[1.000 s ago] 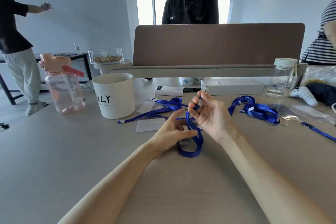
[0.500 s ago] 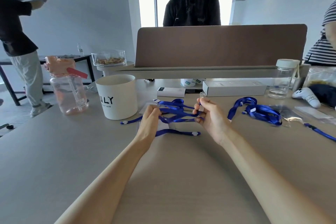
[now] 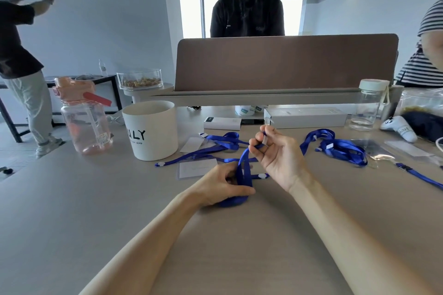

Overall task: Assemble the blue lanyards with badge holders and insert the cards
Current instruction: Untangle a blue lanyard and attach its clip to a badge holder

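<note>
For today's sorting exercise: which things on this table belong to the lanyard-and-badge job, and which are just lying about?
Job: blue lanyard gripped by left hand and right hand; spare lanyards; badge holder.
Lying about: pink bottle; white cup; glass jar; white box; controller.

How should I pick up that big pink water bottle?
The pink water bottle stands upright and looks wide. Probably best: grip the red strap jutting from below its lid, reaching in from the front right, since the strap points that way.
</note>
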A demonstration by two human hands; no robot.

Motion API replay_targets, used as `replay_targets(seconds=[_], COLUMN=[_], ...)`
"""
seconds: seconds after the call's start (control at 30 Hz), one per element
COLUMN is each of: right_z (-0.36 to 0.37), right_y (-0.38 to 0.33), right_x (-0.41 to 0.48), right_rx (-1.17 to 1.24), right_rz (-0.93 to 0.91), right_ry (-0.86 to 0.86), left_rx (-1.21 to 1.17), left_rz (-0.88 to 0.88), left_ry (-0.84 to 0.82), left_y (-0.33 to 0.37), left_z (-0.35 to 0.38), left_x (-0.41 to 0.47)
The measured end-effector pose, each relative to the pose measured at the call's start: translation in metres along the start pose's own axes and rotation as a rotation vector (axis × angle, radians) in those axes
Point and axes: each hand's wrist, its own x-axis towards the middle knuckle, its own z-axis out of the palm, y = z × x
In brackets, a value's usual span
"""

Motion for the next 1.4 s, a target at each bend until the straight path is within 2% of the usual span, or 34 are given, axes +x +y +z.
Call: replay_targets(seconds=[0.13,0.17,0.23,0.33,0.4,0.5,0.67,0.77,0.83,0.87,0.97,1.03,1.17,1.27,1.33,1.4], right_z=[-0.007,-0.009,-0.017,-0.030,-0.033,-0.037,-0.038,-0.034,-0.033,-0.032,-0.017,0.001,0.059,0.117,0.150,0.170], right_y=[0.003,0.005,0.011,0.023,0.031,0.038,0.036,0.039,0.041,0.041,0.042,0.044,0.046,0.055,0.068,0.085], right_x=[0.007,0.010,0.015,0.014,0.011,0.012,0.020,0.022,0.020,0.018,0.018,0.030,0.081,0.138,0.176,0.206], right_rx=[-0.093,-0.212,-0.673,-1.468,-1.720,-1.906,-1.944,-2.049,-2.075,-1.996,-1.490,-1.320,-1.284,-1.229,-1.221,-1.325], right_rz=[0.006,0.008,-0.011,-0.135,-0.159,-0.095,-0.008,-0.001,-0.047,-0.101,-0.160,-0.230,-0.290,-0.325,-0.343,-0.284], right_ry=[0.139,0.193,0.246,0.128,-0.028,-0.186,-0.222,-0.258,-0.276,-0.247,-0.036,0.050,-0.002,-0.086,-0.151,-0.199], left_rx=[0.102,0.109,0.165,0.229,0.227,0.244,0.328,0.517,0.560,0.575,0.527,0.442,0.397,0.431,0.498,0.572], left_rz=[-0.033,-0.042,-0.051,-0.056,-0.062,-0.069,-0.056,0.006,0.034,0.052,0.067,0.024,0.040,0.047,-0.034,-0.165], left_ry=[0.000,0.031,0.146,0.292,0.339,0.397,0.459,0.409,0.378,0.381,0.483,0.553,0.671,0.830,0.913,0.855], left_y=[-0.002,-0.002,-0.004,-0.006,-0.009,-0.012,-0.019,-0.024,-0.026,-0.025,-0.018,-0.011,0.006,0.020,0.023,0.013], left_z=[-0.003,-0.004,-0.007,-0.014,-0.016,-0.015,-0.019,-0.018,-0.018,-0.018,-0.023,-0.038,-0.103,-0.171,-0.214,-0.244], left_x=[0.001,0.001,0.003,0.004,0.005,0.007,0.006,0.000,-0.002,-0.001,0.000,0.002,0.007,0.014,0.020,0.025])
